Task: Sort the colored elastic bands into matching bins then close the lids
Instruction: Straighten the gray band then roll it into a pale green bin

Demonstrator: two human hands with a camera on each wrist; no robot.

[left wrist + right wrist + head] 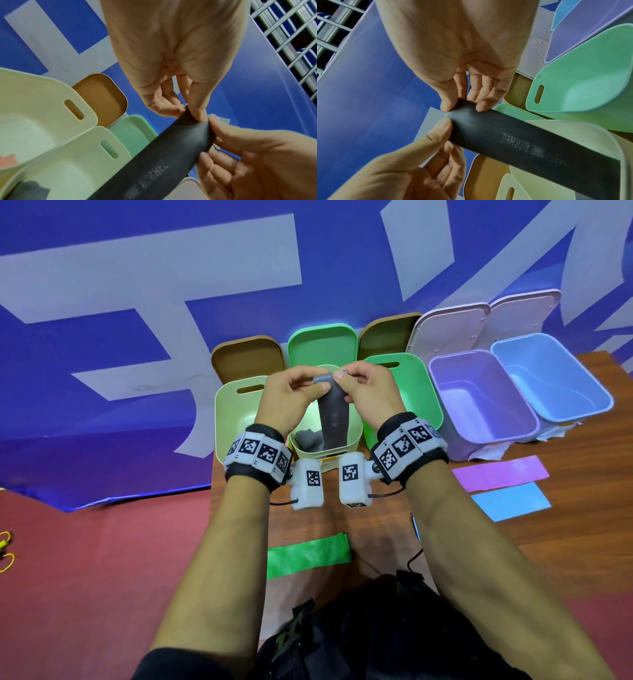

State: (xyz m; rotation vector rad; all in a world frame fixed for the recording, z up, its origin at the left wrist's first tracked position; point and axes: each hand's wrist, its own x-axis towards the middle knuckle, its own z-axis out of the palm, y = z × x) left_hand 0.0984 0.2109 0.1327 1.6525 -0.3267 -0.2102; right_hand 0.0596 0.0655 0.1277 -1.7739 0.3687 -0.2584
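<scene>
Wooden bench (582,542) against a blue banner (102,285): a grey band (332,416) is pinched at its top by left hand (291,397) and right hand (371,395), hanging into the pale green bin (356,433) at 12 o'clock.

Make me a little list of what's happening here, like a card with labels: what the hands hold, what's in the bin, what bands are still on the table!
Held: grey band, hanging down into the bin
Left hand: pinches the band's top end
Right hand: pinches the same end
Bin below: pale yellow-green bin, some grey material already inside
Bands on table: green band, pink band, blue band
Purple bin: nothing seen inside
Blue bin: nothing seen inside
Lids: all off, leaning behind the bins
</scene>
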